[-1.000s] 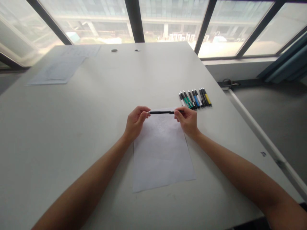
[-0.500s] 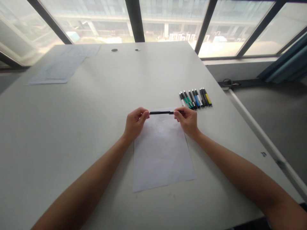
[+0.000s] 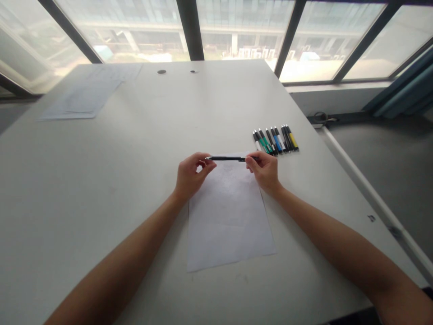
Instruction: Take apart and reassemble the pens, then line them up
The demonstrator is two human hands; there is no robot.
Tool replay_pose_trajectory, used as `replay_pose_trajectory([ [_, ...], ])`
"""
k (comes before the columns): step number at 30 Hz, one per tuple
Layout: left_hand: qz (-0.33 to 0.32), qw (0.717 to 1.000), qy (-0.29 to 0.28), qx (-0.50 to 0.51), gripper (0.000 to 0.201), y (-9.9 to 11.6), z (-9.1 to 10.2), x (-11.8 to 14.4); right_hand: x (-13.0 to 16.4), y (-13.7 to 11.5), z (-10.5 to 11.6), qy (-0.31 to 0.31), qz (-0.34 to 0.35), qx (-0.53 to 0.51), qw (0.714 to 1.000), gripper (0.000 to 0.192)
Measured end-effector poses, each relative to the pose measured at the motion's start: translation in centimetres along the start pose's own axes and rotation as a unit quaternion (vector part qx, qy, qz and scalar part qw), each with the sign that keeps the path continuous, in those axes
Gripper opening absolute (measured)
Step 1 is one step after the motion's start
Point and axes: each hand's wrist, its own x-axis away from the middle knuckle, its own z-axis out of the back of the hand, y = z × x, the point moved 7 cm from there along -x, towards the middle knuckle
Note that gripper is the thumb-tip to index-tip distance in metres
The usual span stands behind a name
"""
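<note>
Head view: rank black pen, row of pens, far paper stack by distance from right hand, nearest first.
1. black pen: held at its right end by the right hand, above the sheet.
2. row of pens: on the table just beyond the hand, slightly right.
3. far paper stack: far-left corner by the window.

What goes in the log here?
left hand: holds black pen end | right hand: holds other end | below: paper sheet

The black pen's point(image 3: 225, 158) ends are hidden within the left hand point(image 3: 190, 176) and right hand point(image 3: 264, 171); forearms are cropped at six o'clock.
</note>
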Motion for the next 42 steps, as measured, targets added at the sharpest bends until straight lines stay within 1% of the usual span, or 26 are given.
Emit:
replay_pose_trajectory([
  [2,-0.005,1.0,0.008,0.015,0.033,0.1,0.1,0.0,0.0,0.0,0.0,0.0,0.004,-0.004,1.0,0.033],
  [3,-0.009,1.0,0.011,0.017,0.033,0.2,0.2,-0.1,0.0,0.0,0.0,0.0,0.006,-0.004,1.0,0.032],
  [7,-0.016,1.0,0.009,-0.006,0.018,0.5,0.3,-0.1,0.0,0.0,0.1,0.0,0.005,0.003,1.0,0.034],
  [13,-0.029,0.999,0.0,-0.012,0.012,0.7,0.1,-0.2,0.0,0.0,0.1,-0.003,0.0,-0.001,1.0,0.035],
  [17,-0.033,0.999,-0.008,-0.025,0.01,0.9,0.0,-0.2,0.0,0.2,0.0,-0.007,-0.015,0.005,1.0,0.04],
  [24,-0.015,0.999,0.015,-0.033,0.013,0.6,0.3,-0.1,-0.2,0.4,-0.3,-0.018,-0.027,0.008,0.999,0.046],
  [28,0.0,0.999,0.024,-0.039,0.015,0.4,0.5,-0.1,-0.1,0.3,-0.4,-0.027,-0.025,0.012,0.999,0.045],
  [32,0.02,0.999,0.036,-0.029,0.018,0.0,0.7,-0.1,-0.1,0.4,-0.6,-0.034,-0.017,0.011,0.999,0.038],
  [36,0.033,0.999,0.034,-0.014,0.019,-0.4,0.6,0.0,-0.1,0.5,-0.3,-0.008,0.002,0.008,1.0,0.037],
  [42,0.032,0.999,0.023,0.004,0.019,-0.6,0.6,0.0,0.0,0.6,-0.3,-0.011,-0.023,0.008,1.0,0.037],
])
